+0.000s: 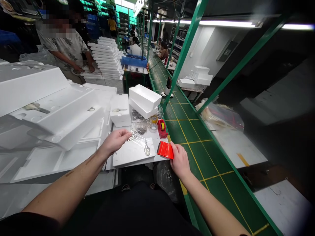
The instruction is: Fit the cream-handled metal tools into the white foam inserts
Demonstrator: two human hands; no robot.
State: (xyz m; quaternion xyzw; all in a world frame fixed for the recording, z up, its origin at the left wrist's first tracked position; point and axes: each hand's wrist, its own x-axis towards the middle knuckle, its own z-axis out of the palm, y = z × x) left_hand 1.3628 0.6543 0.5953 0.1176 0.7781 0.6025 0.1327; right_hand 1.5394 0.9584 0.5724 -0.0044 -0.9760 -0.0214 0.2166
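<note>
Beside the green conveyor, your left hand pinches apparent clear tape, your right hand grips a red tape dispenser; slack could wrinkle the tape.

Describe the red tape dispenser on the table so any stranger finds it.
Left of the green conveyor is a white table. There, just beyond the orange-red tool in the right hand, sits the red tape dispenser; unlike the loose tape rolls left of it, its red body holds a yellow core.

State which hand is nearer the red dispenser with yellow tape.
Right. The right hand, holding an orange tool, is just in front and right of the red dispenser; the left hand is farther, to its left.
</note>
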